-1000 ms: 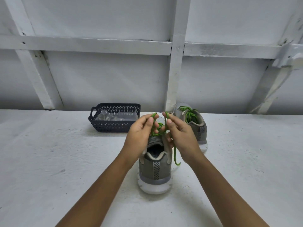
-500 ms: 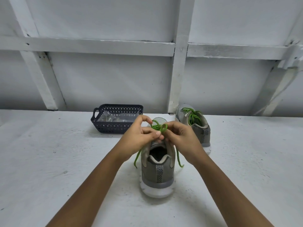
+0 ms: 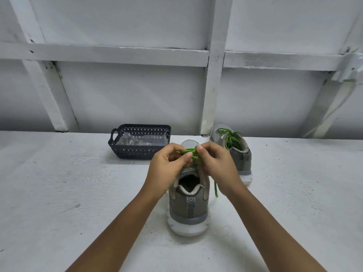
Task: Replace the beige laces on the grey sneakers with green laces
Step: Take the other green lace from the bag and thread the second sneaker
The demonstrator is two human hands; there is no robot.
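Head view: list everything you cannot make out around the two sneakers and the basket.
Green lace knot: covered by fingers of the left hand and right hand; tied or not, unclear.
Near sneaker eyelets: behind both hands.
Basket contents: pale clutter, too small to identify.
Far sneaker: partly behind the right hand; bow too small to judge.
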